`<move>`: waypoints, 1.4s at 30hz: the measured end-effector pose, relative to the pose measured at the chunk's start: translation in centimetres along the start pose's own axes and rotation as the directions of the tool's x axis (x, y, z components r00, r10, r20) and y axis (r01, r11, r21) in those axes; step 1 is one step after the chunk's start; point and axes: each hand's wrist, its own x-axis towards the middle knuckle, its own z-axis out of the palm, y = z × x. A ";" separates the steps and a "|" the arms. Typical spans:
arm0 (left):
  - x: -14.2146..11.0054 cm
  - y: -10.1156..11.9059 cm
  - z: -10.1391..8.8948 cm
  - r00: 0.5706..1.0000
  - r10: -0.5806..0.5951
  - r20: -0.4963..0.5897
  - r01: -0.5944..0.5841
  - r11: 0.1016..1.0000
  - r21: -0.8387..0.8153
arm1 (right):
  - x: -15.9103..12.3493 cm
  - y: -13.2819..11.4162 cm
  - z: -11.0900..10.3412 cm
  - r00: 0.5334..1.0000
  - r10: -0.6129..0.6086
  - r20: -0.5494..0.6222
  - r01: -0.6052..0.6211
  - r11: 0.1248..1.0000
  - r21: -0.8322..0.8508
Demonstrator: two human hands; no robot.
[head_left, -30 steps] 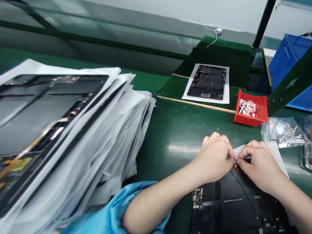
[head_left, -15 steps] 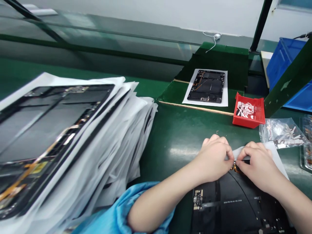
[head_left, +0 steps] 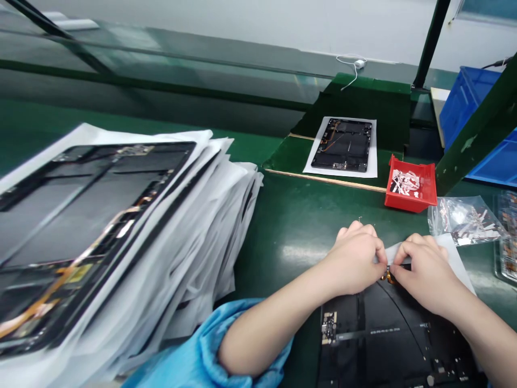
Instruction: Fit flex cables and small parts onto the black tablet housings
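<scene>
An opened tablet with a black inside lies before me, a white foam sheet showing under its far edge. My left hand and my right hand meet at that far edge, thumbs and forefingers pinched close together. Between the fingertips shows a small gold-orange flex cable, with both hands' fingers at it. A thin black wire runs from there across the tablet. The fingertips partly cover the cable, so its end is hidden.
A tall stack of opened tablets between white sheets fills the left. Another opened tablet lies on a green board at the back. Nearby are a red bin of white strips, a clear bag of parts and a blue crate.
The view has shifted slightly. Both hands stay pinched at the flex cable, with hardly any visible movement.
</scene>
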 end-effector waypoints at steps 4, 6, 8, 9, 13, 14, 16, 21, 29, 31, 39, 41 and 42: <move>0.1 0.4 0.0 1.000 -0.024 0.001 0.024 0.999 0.024 | 0.1 -0.2 -0.1 1.000 0.011 0.004 -0.011 1.000 -0.014; 0.2 0.6 0.0 0.999 -0.035 0.002 0.035 0.999 0.038 | 0.2 -0.3 -0.1 1.000 0.013 0.005 -0.013 1.000 -0.020; 0.3 0.8 0.0 0.999 -0.039 -0.003 0.039 0.998 0.044 | 0.2 -0.3 -0.1 1.000 0.013 0.006 -0.013 1.000 -0.024; 0.3 0.8 0.0 0.999 -0.040 -0.005 0.040 0.998 0.045 | 0.2 -0.2 -0.1 1.000 0.012 0.006 -0.012 1.000 -0.025; 0.3 0.4 0.0 1.000 -0.024 0.000 0.024 0.999 0.031 | 0.3 -0.1 -0.1 1.000 0.004 0.004 -0.004 1.000 -0.016; 0.3 0.3 0.0 1.000 -0.017 0.006 0.016 0.999 0.028 | 0.2 0.0 -0.1 1.000 0.000 0.004 0.000 1.000 -0.011; 0.4 0.1 -0.1 1.000 -0.002 0.018 0.001 1.000 0.028 | 0.2 0.1 -0.2 1.000 -0.012 0.005 0.012 1.000 0.003; 0.5 -0.1 -0.2 1.000 0.007 0.016 -0.008 0.999 0.032 | 0.2 0.2 -0.2 1.000 -0.015 -0.007 0.015 1.000 0.023; 0.4 0.2 -0.1 1.000 -0.004 0.003 0.004 0.999 0.036 | 0.3 0.2 -0.1 1.000 -0.007 -0.021 0.007 1.000 0.028; 0.4 0.3 -0.1 1.000 -0.008 -0.005 0.008 0.999 0.043 | 0.3 0.2 -0.1 1.000 -0.007 -0.026 0.008 1.000 0.026; 0.4 0.3 0.1 1.000 -0.012 -0.014 0.012 0.999 0.047 | 0.1 -0.1 0.2 0.999 0.003 -0.047 -0.003 1.000 0.012; 0.3 0.4 0.0 1.000 -0.011 -0.012 0.012 0.999 0.046 | 0.0 0.0 0.3 0.999 -0.001 -0.048 0.001 1.000 0.015; 0.2 0.3 0.0 1.000 -0.011 -0.011 0.011 0.999 0.047 | 0.0 0.0 0.3 0.999 -0.003 -0.047 0.004 1.000 0.018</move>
